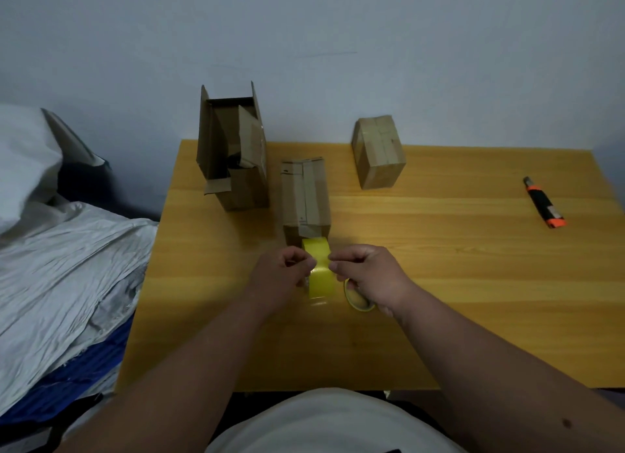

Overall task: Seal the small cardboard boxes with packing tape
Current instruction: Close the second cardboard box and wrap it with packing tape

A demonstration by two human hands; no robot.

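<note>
Yellow tape (319, 276), brown boxes (306, 195), orange-black knife (544, 208)

Three boxes crowd the far left and middle of the table (439, 249): an open box (233, 154) with raised flaps at the back left, a long box (306, 198) just right of it with only a narrow gap between, and a taped box (377, 151) apart at the back. Bare wood runs wide from there to the knife (544, 204) near the right edge; crumpled bedding (67, 266) presses against the left side
</note>
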